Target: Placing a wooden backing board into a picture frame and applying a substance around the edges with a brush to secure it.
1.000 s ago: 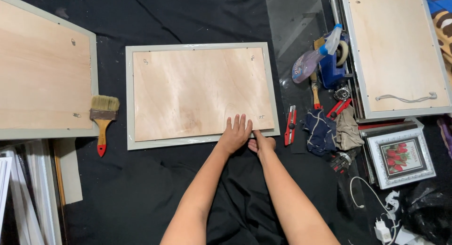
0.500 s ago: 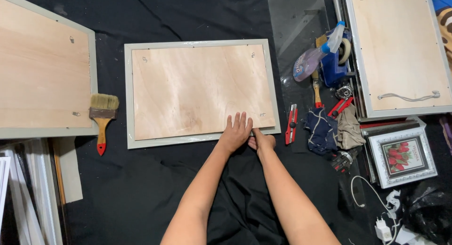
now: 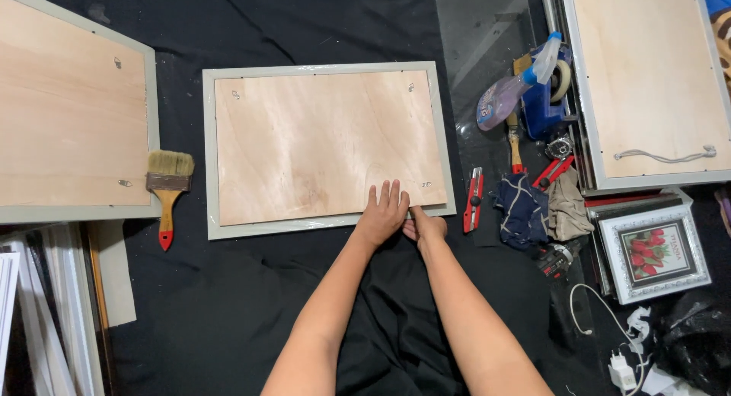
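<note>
At the near edge of the frame: both hands meet by its lower right corner.
Left hand [image 3: 383, 215]: flat, palm down on the plywood backing board [image 3: 324, 141], fingers [image 3: 385, 193] straight and close together — pressing, gripping nothing.
Right hand [image 3: 424, 228]: curled just beside the left one, on the grey rim at the board's lower edge; fingers bunched together, and whether they pinch anything cannot be told.
Picture frame [image 3: 209, 156]: grey, lying face down on the black cloth [image 3: 228, 304], long side toward the person, the board set inside it.
Right of the frame: a red utility knife [image 3: 472, 199] lies close to the right hand; beyond it a dark checked cloth [image 3: 521, 209] and a beige rag [image 3: 567, 205].
Farther right: a spray bottle [image 3: 514, 91] resting over a blue tool, a second face-down frame [image 3: 647, 84] with a cord across its back, and a small white frame with red flowers [image 3: 656, 253].
Left of the frame: a paintbrush [image 3: 167, 194] with a red-tipped handle — bristles pointing away — beside a third large face-down frame [image 3: 72, 114].
Lower right corner: a white cable and charger [image 3: 617, 358].
</note>
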